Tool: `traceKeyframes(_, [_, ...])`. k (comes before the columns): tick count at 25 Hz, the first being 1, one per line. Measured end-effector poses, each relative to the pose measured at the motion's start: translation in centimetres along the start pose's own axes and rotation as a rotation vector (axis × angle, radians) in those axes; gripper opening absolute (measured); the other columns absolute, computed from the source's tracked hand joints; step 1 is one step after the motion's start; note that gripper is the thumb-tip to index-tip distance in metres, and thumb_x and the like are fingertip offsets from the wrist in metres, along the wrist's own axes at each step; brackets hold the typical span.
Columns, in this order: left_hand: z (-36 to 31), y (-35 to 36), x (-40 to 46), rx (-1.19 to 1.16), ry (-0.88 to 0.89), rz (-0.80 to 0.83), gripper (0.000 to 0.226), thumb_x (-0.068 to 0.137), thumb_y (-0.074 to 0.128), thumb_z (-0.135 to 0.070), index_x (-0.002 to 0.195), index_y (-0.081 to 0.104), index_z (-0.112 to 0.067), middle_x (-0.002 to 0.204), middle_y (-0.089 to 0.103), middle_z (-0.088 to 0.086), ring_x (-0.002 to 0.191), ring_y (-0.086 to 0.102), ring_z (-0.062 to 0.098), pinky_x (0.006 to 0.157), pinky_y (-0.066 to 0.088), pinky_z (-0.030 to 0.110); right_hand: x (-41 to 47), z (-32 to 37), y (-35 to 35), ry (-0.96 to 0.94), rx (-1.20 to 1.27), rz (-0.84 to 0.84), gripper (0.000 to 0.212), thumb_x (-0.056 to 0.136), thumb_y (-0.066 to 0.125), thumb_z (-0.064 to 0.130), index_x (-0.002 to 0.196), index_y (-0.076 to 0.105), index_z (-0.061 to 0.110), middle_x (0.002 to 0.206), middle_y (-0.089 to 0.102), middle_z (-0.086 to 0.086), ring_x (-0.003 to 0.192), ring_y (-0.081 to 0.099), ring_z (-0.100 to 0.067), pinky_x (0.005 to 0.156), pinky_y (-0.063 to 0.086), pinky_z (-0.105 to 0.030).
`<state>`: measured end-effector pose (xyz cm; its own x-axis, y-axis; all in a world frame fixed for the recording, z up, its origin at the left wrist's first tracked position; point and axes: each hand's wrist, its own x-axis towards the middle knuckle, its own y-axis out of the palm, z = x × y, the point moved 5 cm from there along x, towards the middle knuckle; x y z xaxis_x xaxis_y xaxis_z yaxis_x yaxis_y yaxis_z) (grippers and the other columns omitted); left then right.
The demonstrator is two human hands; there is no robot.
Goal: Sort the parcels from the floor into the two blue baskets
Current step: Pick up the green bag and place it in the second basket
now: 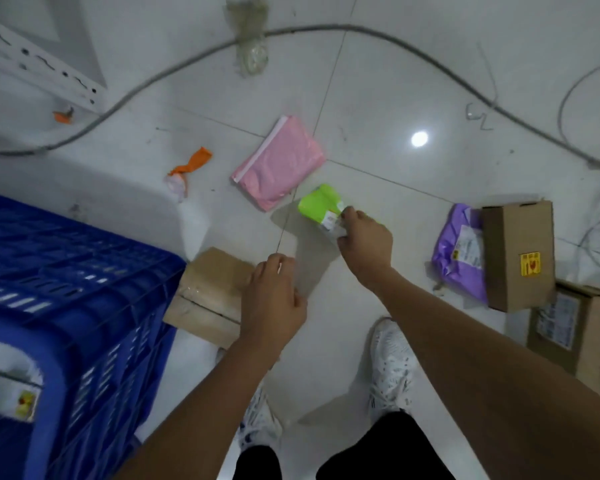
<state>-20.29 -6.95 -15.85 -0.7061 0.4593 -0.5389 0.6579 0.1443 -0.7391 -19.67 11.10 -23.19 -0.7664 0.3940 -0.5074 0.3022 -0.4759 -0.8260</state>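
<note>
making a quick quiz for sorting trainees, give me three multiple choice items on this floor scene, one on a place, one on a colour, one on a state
1. Where does the pink parcel lie?
A. in the blue basket
B. on the floor beyond the green parcel
C. on top of the purple parcel

2. What colour is the parcel that the right hand holds?
A. green
B. orange
C. black

3. What is the left hand doing?
A. gripping the pink parcel
B. pressing on the basket rim
C. holding nothing, fingers loosely curled, near a cardboard box

Answers:
1 B, it lies flat on the tiles just past the green parcel.
2 A, the fingers pinch the labelled end of a bright green parcel.
3 C, it hovers by the cardboard box next to the blue basket, with nothing in its grasp.
</note>
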Motion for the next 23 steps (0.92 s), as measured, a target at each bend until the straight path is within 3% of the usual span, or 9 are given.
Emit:
traceKeyframes(4, [-0.9,-2.3,-1.5,-0.103,-0.078,0.025,0.042,0.074,0.061,-0.011,0.115,0.058,-0.009,0.111,0.057,0.008,0.091,0.058,0.03,0.074,0.051,0.042,-2.9,-5.4,-1.5,0.617,0.838,0.253,0.017,0.078,0.06,0.006,0.094,0.065,0.008,0.099,0.067,-0.017,0.087,0.06,-0.027,0.074,0.049,-0.037])
traceKeyframes(5, [-1.1,-2.8,-1.5,-0.09,-0.083,0.038,0.042,0.075,0.06,-0.012,0.117,0.058,-0.01,0.113,0.057,0.008,0.093,0.058,0.029,0.076,0.051,0.043,-3.8,-6.5,-1.7,0.697,0.799,0.298,0.024,0.083,0.058,0.004,0.106,0.063,0.004,0.113,0.065,-0.021,0.097,0.061,-0.03,0.082,0.049,-0.038])
traceKeyframes(6, [-1.3,-3.0,-1.4,-0.066,-0.083,0.045,0.042,0.076,0.059,-0.012,0.118,0.057,-0.01,0.114,0.056,0.008,0.096,0.057,0.029,0.078,0.05,0.042,-4.4,-7.7,-2.3,0.698,0.577,0.302,0.035,0.086,0.056,0.005,0.12,0.057,0.001,0.124,0.06,-0.023,0.108,0.058,-0.034,0.09,0.047,-0.04])
traceKeyframes(9, [-1.5,-3.7,-0.5,-0.034,-0.083,0.024,0.045,0.076,0.058,-0.01,0.121,0.055,-0.01,0.118,0.055,0.008,0.101,0.054,0.029,0.081,0.048,0.04,-4.8,-7.7,-4.1,0.284,-0.115,0.095,0.079,0.078,0.071,0.028,0.146,0.034,0.012,0.147,0.037,-0.019,0.133,0.038,-0.04,0.101,0.038,-0.049])
traceKeyframes(11, [-1.4,-3.4,0.6,-0.023,-0.041,0.012,0.046,0.074,0.058,-0.008,0.12,0.055,-0.009,0.118,0.055,0.01,0.1,0.054,0.029,0.08,0.048,0.04,-3.8,-5.3,-2.9,-0.038,-0.31,0.163,0.116,0.064,0.082,0.049,0.155,0.012,0.031,0.162,0.005,-0.014,0.146,0.01,-0.043,0.108,0.025,-0.064])
traceKeyframes(13, [-0.9,-2.4,1.8,0.012,0.015,-0.014,0.046,0.072,0.059,-0.008,0.118,0.056,-0.008,0.116,0.055,0.011,0.1,0.054,0.031,0.081,0.048,0.042,-2.1,-4.0,0.7,-0.144,-0.394,0.275,0.132,0.055,0.086,0.055,0.153,-0.001,0.042,0.161,-0.018,-0.012,0.146,-0.008,-0.046,0.105,0.017,-0.073])
traceKeyframes(15, [-0.3,-1.2,2.3,0.024,0.037,-0.019,0.047,0.071,0.059,-0.008,0.118,0.056,-0.008,0.117,0.055,0.011,0.101,0.054,0.031,0.082,0.047,0.042,-1.5,-3.6,4.1,-0.126,-0.424,0.326,0.128,0.057,0.088,0.046,0.152,0.003,0.044,0.161,-0.016,-0.014,0.144,-0.004,-0.051,0.1,0.027,-0.071])
traceKeyframes(18, [0.3,0.1,0.8,-0.012,0.047,-0.022,0.045,0.073,0.058,-0.007,0.117,0.057,-0.007,0.119,0.055,0.01,0.1,0.055,0.028,0.079,0.047,0.039,-3.8,-3.1,6.9,-0.155,-0.462,0.274,0.099,0.067,0.083,0.034,0.147,0.025,0.038,0.157,0.013,-0.019,0.133,0.027,-0.053,0.088,0.046,-0.053])
traceKeyframes(23, [0.4,-2.0,-5.9,0.024,-0.003,0.077,0.04,0.074,0.06,-0.014,0.114,0.056,-0.01,0.114,0.055,0.006,0.099,0.055,0.026,0.083,0.046,0.04,-15.1,-2.3,4.2,-0.141,-0.41,0.52,0.099,0.067,0.08,0.047,0.147,0.024,0.039,0.152,0.017,-0.015,0.127,0.032,-0.046,0.091,0.046,-0.043])
